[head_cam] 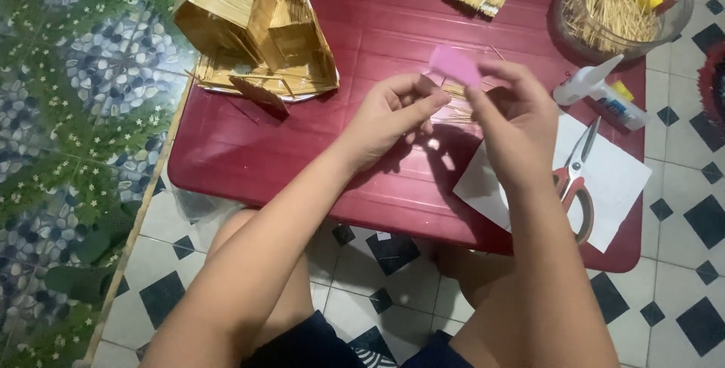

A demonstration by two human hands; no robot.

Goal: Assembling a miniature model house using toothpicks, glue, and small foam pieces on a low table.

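Left hand [393,115] pinches the toothpicks [455,92] steady — right hand [513,111], gripping the pink sanding block [455,64], should stroke lightly, evenly.

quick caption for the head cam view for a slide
Two hands, left and right, hold a small pink piece over a red table beside a stick-built model house.

The pink piece [454,64] near the frame's centre is motion-blurred, so its kind cannot be told. The right hand [513,115] covers part of the thin sticks [455,103] behind it and the upper handle of the scissors [575,175]. At upper right, the clear bowl [674,17] is cut off by the top edge. The stick-built model house [253,20] at upper left loses its top to that same edge.
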